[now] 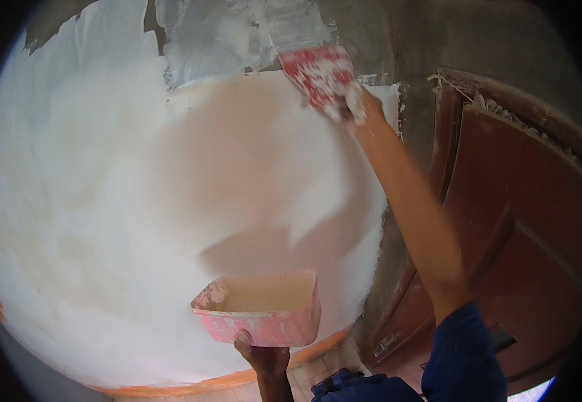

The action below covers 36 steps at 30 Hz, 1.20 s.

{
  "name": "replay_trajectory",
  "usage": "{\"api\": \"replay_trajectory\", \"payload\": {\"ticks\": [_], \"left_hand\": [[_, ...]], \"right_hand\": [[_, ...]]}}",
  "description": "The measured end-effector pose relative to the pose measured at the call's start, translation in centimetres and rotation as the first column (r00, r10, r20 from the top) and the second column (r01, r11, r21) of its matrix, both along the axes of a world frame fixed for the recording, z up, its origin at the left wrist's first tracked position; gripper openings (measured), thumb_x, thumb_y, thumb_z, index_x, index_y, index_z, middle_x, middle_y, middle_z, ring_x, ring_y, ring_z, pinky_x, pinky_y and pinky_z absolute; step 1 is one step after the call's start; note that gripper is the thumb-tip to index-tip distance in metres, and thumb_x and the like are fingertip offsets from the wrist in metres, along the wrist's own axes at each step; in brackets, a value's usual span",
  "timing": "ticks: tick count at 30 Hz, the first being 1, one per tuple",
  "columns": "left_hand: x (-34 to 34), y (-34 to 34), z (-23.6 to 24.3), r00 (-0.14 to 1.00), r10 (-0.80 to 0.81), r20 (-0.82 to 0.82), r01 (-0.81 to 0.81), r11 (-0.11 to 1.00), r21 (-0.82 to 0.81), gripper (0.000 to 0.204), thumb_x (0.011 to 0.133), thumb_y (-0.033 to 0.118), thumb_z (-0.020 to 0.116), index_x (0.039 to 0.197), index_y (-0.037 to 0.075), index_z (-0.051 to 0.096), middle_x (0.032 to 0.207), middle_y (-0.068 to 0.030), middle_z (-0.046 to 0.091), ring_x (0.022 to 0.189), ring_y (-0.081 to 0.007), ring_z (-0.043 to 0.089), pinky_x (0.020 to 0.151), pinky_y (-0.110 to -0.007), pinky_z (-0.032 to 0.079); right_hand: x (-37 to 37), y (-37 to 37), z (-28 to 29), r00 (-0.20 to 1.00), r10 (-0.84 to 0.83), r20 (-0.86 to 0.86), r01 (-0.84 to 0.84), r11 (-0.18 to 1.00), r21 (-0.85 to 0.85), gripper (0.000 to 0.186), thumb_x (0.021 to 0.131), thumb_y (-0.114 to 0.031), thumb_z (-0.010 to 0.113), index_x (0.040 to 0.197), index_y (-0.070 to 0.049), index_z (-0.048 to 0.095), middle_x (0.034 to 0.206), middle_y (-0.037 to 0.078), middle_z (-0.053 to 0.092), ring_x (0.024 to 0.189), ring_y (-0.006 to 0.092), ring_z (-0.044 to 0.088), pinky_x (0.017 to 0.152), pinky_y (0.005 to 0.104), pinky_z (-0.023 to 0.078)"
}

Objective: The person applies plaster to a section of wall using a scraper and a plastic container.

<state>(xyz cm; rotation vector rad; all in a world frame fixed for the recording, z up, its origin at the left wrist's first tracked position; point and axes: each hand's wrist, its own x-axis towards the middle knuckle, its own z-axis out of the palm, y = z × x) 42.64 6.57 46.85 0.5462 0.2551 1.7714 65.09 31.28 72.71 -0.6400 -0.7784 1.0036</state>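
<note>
Left hand [264, 356] has a pink tub [274, 329] gripped from below, thumb on its front. Right hand [363, 108] is wrapped round a white-smeared red spreader [318, 70], up by the white coating's [117, 201] top edge.

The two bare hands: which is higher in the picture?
The right hand, holding the flat red scraper smeared with white; the left hand is lower, holding the pink boxy container.

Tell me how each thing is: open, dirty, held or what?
Wall: mostly coated white, grey showing near the top.
Red putty spreader: smeared white, held at the wall.
Pink tub: open-topped, stained, held up; how full is unclear.
Right hand: gripping the spreader.
Left hand: gripping the tub.
Door: can't tell if shut.
</note>
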Motion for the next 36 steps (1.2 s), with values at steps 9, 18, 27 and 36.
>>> {"api": "replay_trajectory", "payload": {"ticks": [9,18,27,36], "left_hand": [[-0.6,-0.2,0.6,0.998,0.059,-0.025,-0.058,0.998,0.023,0.077,0.070,0.048,0.054,0.129,0.007,0.026,0.121,-0.0116,0.038,0.112,-0.0280,0.040,0.088,-0.043,0.042],[-0.9,0.2,-0.4,0.991,0.105,-0.085,-0.102,0.994,0.031,0.077,0.071,0.050,0.053,0.129,0.007,0.025,0.121,-0.0120,0.037,0.112,-0.0279,0.040,0.089,-0.042,0.042],[-0.6,0.9,-0.4,0.996,0.072,0.043,-0.073,0.997,0.008,0.075,0.068,0.043,0.061,0.126,0.007,0.029,0.116,-0.0096,0.042,0.106,-0.0256,0.045,0.081,-0.038,0.046],[-3.3,1.3,-0.3,0.997,0.081,-0.022,-0.080,0.996,0.044,0.074,0.072,0.047,0.055,0.128,0.008,0.027,0.121,-0.0112,0.039,0.111,-0.0265,0.042,0.087,-0.040,0.045]], "right_hand": [[-1.1,-7.7,10.1,0.986,0.127,0.108,-0.158,0.917,0.365,0.017,0.084,-0.007,0.044,0.099,-0.003,0.051,0.088,0.008,0.059,0.066,0.0178,0.057,0.052,0.0245,0.050],[-2.2,-5.6,-0.8,0.969,0.211,0.128,-0.240,0.927,0.288,0.028,0.081,-0.015,0.050,0.099,0.005,0.053,0.095,0.013,0.059,0.067,0.0162,0.058,0.047,0.0204,0.042],[-9.2,-5.7,11.0,0.996,0.043,-0.082,-0.028,0.985,0.170,0.018,0.084,-0.009,0.049,0.090,0.007,0.052,0.088,0.012,0.062,0.065,0.0178,0.061,0.049,0.0227,0.050],[-5.6,-7.7,4.3,0.976,0.091,0.199,-0.141,0.957,0.253,0.023,0.085,-0.014,0.046,0.097,0.003,0.055,0.083,0.013,0.062,0.052,0.0115,0.054,0.043,0.0212,0.044]]}}
